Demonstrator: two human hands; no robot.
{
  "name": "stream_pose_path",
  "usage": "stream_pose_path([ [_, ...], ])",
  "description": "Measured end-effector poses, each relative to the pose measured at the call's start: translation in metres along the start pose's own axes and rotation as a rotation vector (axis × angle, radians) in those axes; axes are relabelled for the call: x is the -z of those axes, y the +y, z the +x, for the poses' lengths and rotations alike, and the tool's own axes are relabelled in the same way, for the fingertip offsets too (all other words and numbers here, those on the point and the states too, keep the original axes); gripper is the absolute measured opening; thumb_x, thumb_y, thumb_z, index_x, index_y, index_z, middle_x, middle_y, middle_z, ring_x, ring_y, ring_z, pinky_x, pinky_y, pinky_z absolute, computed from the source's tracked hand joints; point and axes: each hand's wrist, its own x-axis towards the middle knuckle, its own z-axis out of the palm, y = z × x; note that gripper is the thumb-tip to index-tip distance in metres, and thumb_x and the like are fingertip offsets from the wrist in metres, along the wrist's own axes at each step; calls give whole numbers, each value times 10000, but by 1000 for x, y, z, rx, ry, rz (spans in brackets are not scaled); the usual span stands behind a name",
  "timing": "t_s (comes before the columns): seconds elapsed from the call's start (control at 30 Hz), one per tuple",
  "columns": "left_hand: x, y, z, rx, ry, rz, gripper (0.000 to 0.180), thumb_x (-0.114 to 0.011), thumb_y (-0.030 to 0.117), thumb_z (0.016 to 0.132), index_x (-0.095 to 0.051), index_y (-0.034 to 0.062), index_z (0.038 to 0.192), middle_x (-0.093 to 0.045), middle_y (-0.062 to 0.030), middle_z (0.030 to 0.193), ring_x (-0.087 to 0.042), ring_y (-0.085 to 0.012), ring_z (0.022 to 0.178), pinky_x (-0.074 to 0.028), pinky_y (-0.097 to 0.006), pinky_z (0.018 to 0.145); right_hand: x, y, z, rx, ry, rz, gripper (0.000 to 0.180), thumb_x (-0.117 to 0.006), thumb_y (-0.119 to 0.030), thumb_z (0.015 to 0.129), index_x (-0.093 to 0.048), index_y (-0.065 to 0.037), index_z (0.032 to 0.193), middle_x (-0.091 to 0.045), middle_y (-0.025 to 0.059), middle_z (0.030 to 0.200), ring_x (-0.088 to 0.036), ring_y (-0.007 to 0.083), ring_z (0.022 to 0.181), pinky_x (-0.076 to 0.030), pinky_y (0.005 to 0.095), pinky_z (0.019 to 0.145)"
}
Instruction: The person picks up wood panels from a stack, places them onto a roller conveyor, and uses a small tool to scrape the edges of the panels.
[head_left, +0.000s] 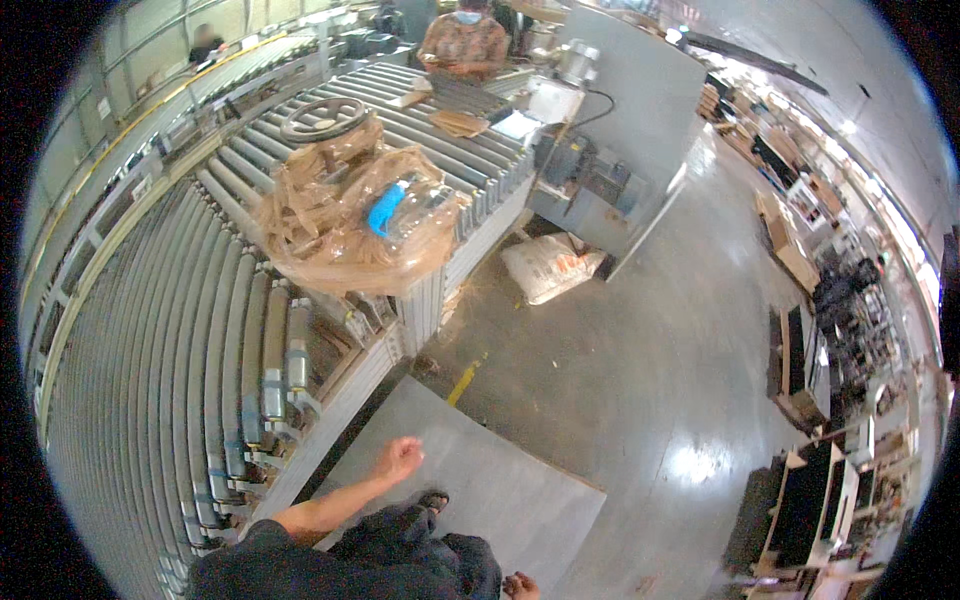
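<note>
My left hand (403, 458) hangs over the grey floor plate beside the roller conveyor. Its fingers are curled in, and nothing shows in them. At the lower edge of the picture my right hand (520, 586) is partly cut off, so its grip is unclear. Neither hand touches anything that I can see. Ahead, at the conveyor's corner, lies a heap of crumpled brown plastic wrap (350, 250). A bright blue piece (384, 208), perhaps a glove, rests on it. A round ring-shaped object (324, 120) sits at the heap's far side.
A roller conveyor (170, 370) runs along my left, and another roller section (400, 110) extends ahead. Someone in a mask (463, 45) stands at its far end. A white sack (552, 267) lies below a grey machine panel (640, 110). Stacked boards (800, 500) line the right.
</note>
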Motion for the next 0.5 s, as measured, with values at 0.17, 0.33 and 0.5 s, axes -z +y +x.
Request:
stream_pose_path([
  [0.17,59,246,56,-658,423,316,289,-638,193,973,-660,18,1202,-708,-72,999,-647,-168,874,-528,-345,825,-13,-78,114,-4,-53,-236,374,-684,-191,923,-644,29,1222,-731,161,954,-694,232,814,-553,338,754],
  [0.33,130,351,179,-763,846,723,406,-631,191,939,-593,19,1306,-651,-229,1172,-646,-392,1024,-511,-476,894,-43,-151,209,148,-243,-538,421,-680,-133,930,-590,46,1299,-718,115,894,-657,162,734,-537,294,683],
  [0.5,150,347,262,-360,815,1065,431,-661,203,919,-578,20,1301,-642,-240,1139,-616,-413,1010,-487,-502,912,-56,-231,268,228,-325,-716,393,-690,-154,909,-638,24,1255,-735,83,930,-670,130,784,-536,279,718],
])
